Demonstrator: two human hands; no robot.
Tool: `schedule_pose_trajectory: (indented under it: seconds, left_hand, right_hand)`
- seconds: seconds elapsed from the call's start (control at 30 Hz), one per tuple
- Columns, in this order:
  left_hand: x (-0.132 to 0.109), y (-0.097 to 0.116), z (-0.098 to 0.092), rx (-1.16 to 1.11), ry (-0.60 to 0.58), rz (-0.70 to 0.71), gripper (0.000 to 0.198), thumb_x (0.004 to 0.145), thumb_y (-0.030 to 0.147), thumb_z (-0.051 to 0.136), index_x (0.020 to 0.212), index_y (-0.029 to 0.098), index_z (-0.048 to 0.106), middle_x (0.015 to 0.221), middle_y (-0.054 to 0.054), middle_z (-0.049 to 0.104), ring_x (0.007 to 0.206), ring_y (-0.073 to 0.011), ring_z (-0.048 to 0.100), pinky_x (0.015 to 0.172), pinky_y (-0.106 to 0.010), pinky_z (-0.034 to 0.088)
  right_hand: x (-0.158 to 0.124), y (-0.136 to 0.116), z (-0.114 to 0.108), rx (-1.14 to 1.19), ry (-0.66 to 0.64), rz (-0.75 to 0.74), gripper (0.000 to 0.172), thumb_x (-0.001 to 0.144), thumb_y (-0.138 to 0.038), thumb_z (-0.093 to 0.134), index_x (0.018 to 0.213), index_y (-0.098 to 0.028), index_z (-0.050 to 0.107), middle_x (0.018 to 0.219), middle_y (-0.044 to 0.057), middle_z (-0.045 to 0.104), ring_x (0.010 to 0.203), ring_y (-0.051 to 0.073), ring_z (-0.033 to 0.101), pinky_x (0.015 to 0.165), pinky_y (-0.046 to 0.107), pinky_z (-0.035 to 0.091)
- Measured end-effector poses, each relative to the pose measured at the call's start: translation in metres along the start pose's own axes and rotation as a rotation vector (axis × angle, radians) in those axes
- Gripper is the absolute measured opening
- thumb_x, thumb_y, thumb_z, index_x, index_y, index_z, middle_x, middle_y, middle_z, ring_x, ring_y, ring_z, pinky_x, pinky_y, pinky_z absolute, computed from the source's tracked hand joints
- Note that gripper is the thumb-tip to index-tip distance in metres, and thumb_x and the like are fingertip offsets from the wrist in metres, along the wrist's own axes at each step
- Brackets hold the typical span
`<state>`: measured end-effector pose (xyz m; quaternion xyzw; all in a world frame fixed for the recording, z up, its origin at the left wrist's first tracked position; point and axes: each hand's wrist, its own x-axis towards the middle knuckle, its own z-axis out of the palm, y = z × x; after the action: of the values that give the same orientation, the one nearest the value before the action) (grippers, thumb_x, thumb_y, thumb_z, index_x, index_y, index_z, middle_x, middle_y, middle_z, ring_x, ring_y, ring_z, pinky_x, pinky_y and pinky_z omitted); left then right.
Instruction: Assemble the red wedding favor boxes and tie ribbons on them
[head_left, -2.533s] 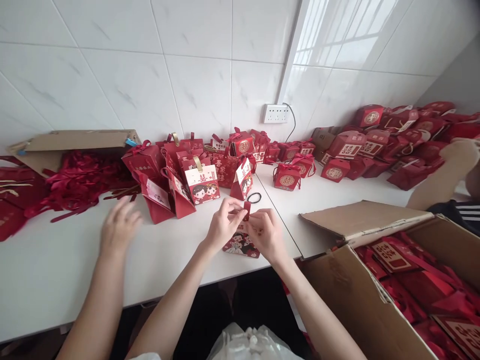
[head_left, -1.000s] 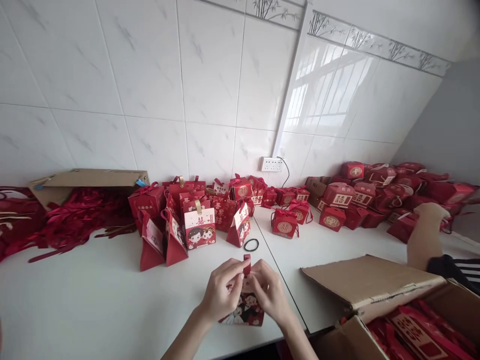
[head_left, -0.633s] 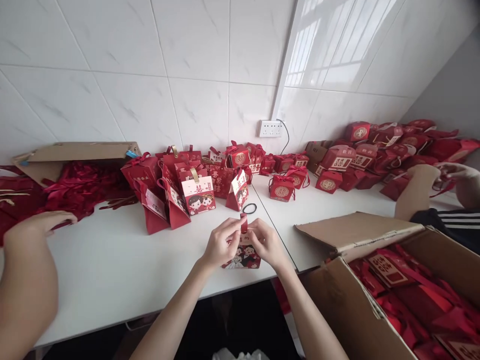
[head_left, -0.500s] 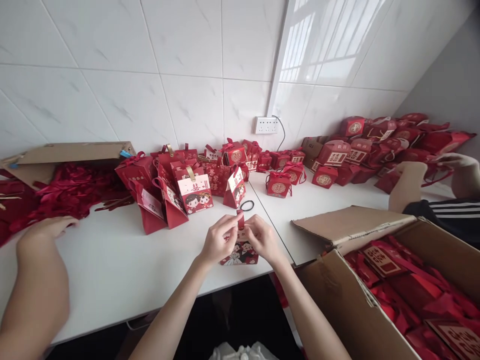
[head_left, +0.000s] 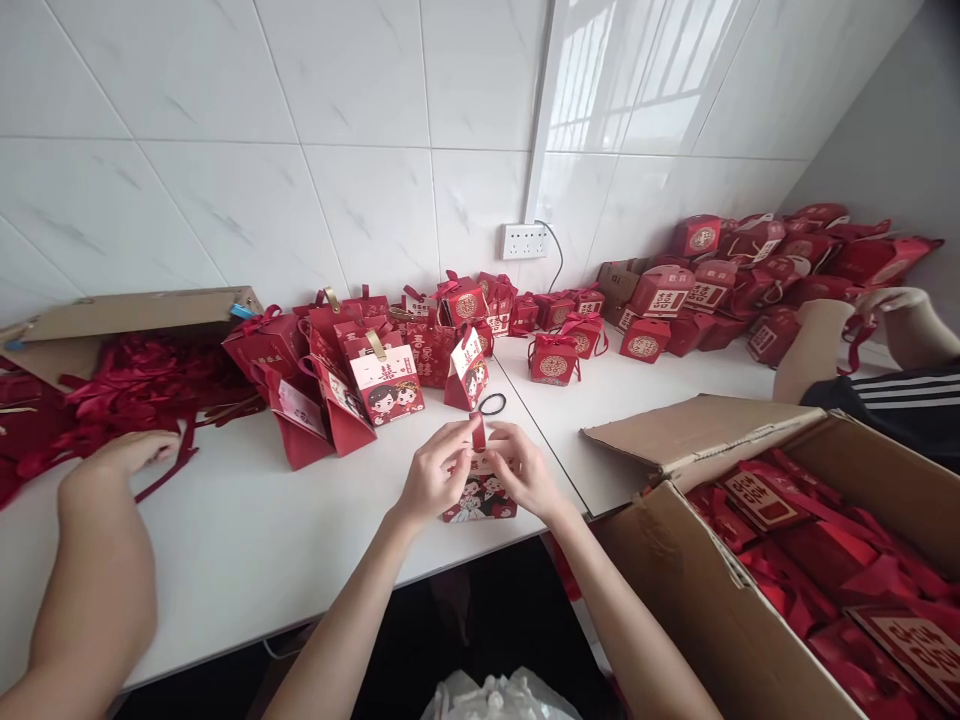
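A small red-and-white gift box (head_left: 480, 498) with a cartoon couple on its front stands near the table's front edge, partly hidden by my hands. A red strap (head_left: 479, 434) rises in a loop from its top. My left hand (head_left: 436, 478) pinches at the left of the strap, thumb and forefinger against it. On the other side, my right hand (head_left: 527, 475) is curled at the box's upper right, its thumb on the top and its forefinger raised a little apart from the strap. Just behind the box lies a black ring-shaped band (head_left: 492, 404).
Finished-looking gift boxes (head_left: 388, 385) stand at the back left, with a pile of red boxes (head_left: 739, 270) at the right. A cardboard carton (head_left: 660, 560) of red boxes flanks me. Red ribbons fill another carton (head_left: 135, 308). Co-workers' arms (head_left: 97, 560) reach in from both sides.
My right forefinger has lifted and moved away from the strap. The left co-worker's hand has drawn a ribbon rightward. The right co-worker's hands have shifted with a ribbon. The view has shifted slightly.
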<state>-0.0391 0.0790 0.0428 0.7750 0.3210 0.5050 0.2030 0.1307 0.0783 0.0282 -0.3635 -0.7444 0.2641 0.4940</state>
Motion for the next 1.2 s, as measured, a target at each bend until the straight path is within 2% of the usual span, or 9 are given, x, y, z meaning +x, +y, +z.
schedule_pose_trajectory:
  seconds: [0.07, 0.13, 0.3, 0.43, 0.57, 0.73, 0.87, 1.03, 1.2]
  left_hand:
    - [-0.007, -0.005, -0.004, -0.068, 0.018, -0.064, 0.065, 0.087, 0.024, 0.048, 0.144, 0.026, 0.017, 0.129, -0.012, 0.052, 0.103, -0.0200, 0.060, 0.086, -0.037, 0.052]
    - [-0.019, -0.013, -0.006, -0.125, -0.004, -0.190, 0.079, 0.084, 0.029, 0.053, 0.145, 0.026, 0.003, 0.138, -0.015, 0.044, 0.116, -0.0252, 0.053, 0.098, -0.047, 0.043]
    - [-0.044, -0.015, 0.006, -0.157, -0.172, -0.408, 0.079, 0.074, 0.037, 0.066, 0.139, 0.025, 0.024, 0.136, -0.015, 0.043, 0.123, -0.0316, 0.046, 0.098, -0.050, 0.043]
    - [-0.035, 0.016, 0.025, -0.096, -0.016, -0.229, 0.078, 0.074, 0.037, 0.068, 0.137, 0.024, 0.023, 0.125, -0.014, 0.045, 0.114, -0.0264, 0.051, 0.093, -0.044, 0.047]
    - [-0.010, 0.050, 0.034, 0.034, 0.112, 0.026, 0.065, 0.071, 0.044, 0.070, 0.127, 0.024, 0.044, 0.112, -0.010, 0.046, 0.109, -0.0249, 0.051, 0.086, -0.038, 0.052]
    - [0.014, 0.071, 0.032, -0.307, 0.127, -0.333, 0.023, 0.087, 0.035, 0.053, 0.103, 0.020, 0.060, 0.086, -0.002, 0.049, 0.060, -0.0075, 0.055, 0.045, -0.017, 0.049]
    - [0.018, 0.072, 0.039, -0.518, 0.149, -0.472, 0.021, 0.086, 0.035, 0.055, 0.098, 0.018, 0.057, 0.070, 0.002, 0.051, 0.052, -0.0072, 0.053, 0.045, -0.018, 0.050]
    - [0.001, 0.078, 0.072, -0.374, 0.224, -0.097, 0.013, 0.084, 0.016, 0.057, 0.096, 0.019, 0.057, 0.083, 0.002, 0.048, 0.054, -0.0044, 0.059, 0.048, -0.016, 0.051]
    - [-0.004, 0.102, 0.118, -0.444, 0.052, 0.533, 0.023, 0.077, 0.005, 0.059, 0.096, 0.018, 0.057, 0.077, 0.001, 0.048, 0.068, -0.0094, 0.060, 0.058, -0.020, 0.054]
  right_hand:
    - [-0.008, 0.003, -0.001, 0.066, 0.027, 0.111, 0.046, 0.086, -0.032, 0.050, 0.128, -0.019, 0.037, 0.093, 0.006, 0.060, 0.081, 0.019, 0.059, 0.076, 0.036, 0.049]
    - [-0.016, 0.006, -0.004, 0.129, 0.078, 0.241, 0.040, 0.086, -0.037, 0.051, 0.120, -0.018, 0.045, 0.085, 0.004, 0.062, 0.077, 0.019, 0.060, 0.074, 0.035, 0.050]
    - [-0.026, 0.011, -0.016, 0.539, 0.390, 0.513, 0.034, 0.079, -0.043, 0.060, 0.102, -0.019, 0.057, 0.102, 0.007, 0.066, 0.086, 0.021, 0.062, 0.073, 0.033, 0.052]
    - [-0.030, 0.009, -0.021, 0.863, 0.522, 0.653, 0.035, 0.070, -0.041, 0.069, 0.095, -0.020, 0.059, 0.093, 0.006, 0.069, 0.080, 0.021, 0.065, 0.071, 0.033, 0.054]
    - [-0.037, -0.003, -0.021, 0.961, 0.436, 0.735, 0.031, 0.077, -0.045, 0.060, 0.093, -0.019, 0.060, 0.090, 0.008, 0.070, 0.084, 0.025, 0.066, 0.076, 0.039, 0.055]
    - [-0.052, -0.021, -0.031, 1.050, 0.356, 0.803, 0.026, 0.084, -0.043, 0.052, 0.092, -0.020, 0.061, 0.088, 0.006, 0.070, 0.079, 0.021, 0.066, 0.073, 0.035, 0.056]
    - [-0.064, -0.046, -0.045, 1.126, 0.353, 0.789, 0.039, 0.085, -0.054, 0.043, 0.100, -0.022, 0.059, 0.100, 0.007, 0.067, 0.089, 0.020, 0.065, 0.073, 0.035, 0.056]
    - [-0.082, -0.084, -0.062, 1.039, 0.320, 0.672, 0.048, 0.082, -0.059, 0.041, 0.118, -0.028, 0.046, 0.120, 0.009, 0.057, 0.101, 0.027, 0.061, 0.074, 0.047, 0.054]
    - [-0.100, -0.119, -0.097, 0.546, 0.776, 0.662, 0.065, 0.078, -0.072, 0.025, 0.117, -0.025, 0.047, 0.111, 0.013, 0.060, 0.093, 0.029, 0.063, 0.064, 0.041, 0.054]
